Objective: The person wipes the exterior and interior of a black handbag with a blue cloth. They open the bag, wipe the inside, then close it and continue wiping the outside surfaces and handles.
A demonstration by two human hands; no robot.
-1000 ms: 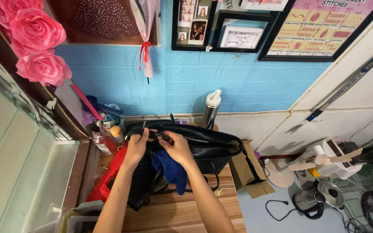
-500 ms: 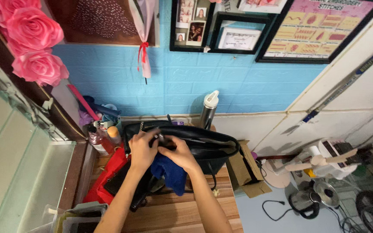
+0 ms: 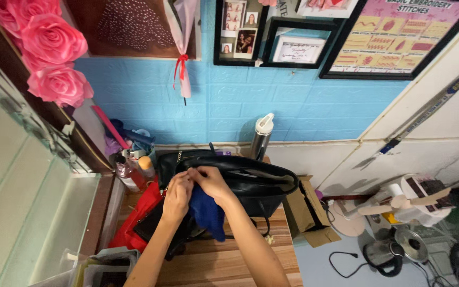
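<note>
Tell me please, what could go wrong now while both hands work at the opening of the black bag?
1. The blue cloth hangs out of the black bag under the right hand; it may catch in the opening.
2. The steel bottle stands upright just behind the bag; a push on the bag could perhaps tip it.
3. The small bottles crowd beside the left hand; an elbow or bag movement might knock them.

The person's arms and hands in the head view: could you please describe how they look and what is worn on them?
Both forearms are bare, with no sleeves in view. The left hand and right hand wear no gloves; no watch or bracelet shows. Rings are too small to tell.
</note>
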